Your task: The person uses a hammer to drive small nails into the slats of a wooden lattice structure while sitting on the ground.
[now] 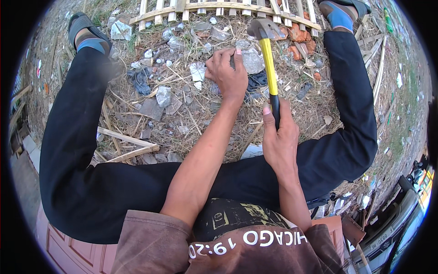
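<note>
My right hand [280, 134] is wrapped round the black grip of a claw hammer [270, 68]. The yellow part of its handle points away from me, and the worn metal head is raised at the far end, above the rubble. To the left of the hammer, my left hand [228, 75] is closed low over the ground, fingers curled. A bit of something dark grey shows between its thumb and fingers; most of it is hidden, so its kind is unclear. A pale grey concrete chunk [253, 61] lies just right of that hand, and a whitish chunk [197, 72] lies to its left.
A slatted wooden frame [214, 6] lies at the far edge. Broken orange brick [299, 39] sits near it. Loose wood strips [130, 141] lie by my left leg. Dry grass and rubble cover the ground between my spread legs. A vehicle [388, 223] stands at the lower right.
</note>
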The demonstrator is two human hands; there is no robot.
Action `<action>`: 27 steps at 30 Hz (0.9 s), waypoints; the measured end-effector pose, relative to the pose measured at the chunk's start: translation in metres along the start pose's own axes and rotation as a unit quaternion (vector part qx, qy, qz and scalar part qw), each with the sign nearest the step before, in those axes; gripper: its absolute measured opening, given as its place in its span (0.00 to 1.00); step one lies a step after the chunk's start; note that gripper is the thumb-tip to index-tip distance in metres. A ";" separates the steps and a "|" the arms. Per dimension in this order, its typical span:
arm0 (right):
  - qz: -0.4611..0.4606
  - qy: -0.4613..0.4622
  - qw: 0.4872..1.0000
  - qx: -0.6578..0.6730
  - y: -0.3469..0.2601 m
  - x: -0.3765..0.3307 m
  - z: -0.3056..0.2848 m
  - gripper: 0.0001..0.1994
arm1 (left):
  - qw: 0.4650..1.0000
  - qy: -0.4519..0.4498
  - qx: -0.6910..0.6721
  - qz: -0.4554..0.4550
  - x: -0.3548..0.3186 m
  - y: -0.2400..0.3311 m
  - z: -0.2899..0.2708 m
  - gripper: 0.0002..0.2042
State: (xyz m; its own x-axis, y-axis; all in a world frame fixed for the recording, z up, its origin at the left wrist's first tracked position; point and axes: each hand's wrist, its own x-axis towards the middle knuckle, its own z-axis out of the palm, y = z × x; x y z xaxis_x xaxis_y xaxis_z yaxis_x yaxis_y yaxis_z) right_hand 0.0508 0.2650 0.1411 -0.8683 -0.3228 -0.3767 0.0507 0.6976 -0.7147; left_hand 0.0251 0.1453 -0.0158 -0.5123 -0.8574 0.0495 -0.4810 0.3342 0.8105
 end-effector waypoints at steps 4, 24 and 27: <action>0.017 -0.009 1.000 -0.007 0.004 -0.004 0.003 0.13 | 1.000 0.008 -0.007 0.009 0.001 0.001 -0.001 0.11; 0.004 0.000 1.000 0.001 -0.004 -0.003 0.005 0.11 | 1.000 0.001 -0.011 0.014 0.005 0.001 0.001 0.10; -0.004 0.010 1.000 -0.002 -0.002 -0.006 0.011 0.12 | 1.000 0.008 -0.002 0.018 0.001 -0.004 -0.002 0.10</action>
State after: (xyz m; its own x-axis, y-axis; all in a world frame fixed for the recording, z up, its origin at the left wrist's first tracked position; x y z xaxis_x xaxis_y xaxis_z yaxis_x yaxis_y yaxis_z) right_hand 0.0607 0.2585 0.1384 -0.8788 -0.3152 -0.3584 0.0420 0.6970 -0.7158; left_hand 0.0275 0.1422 -0.0176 -0.5177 -0.8511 0.0871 -0.4606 0.3630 0.8099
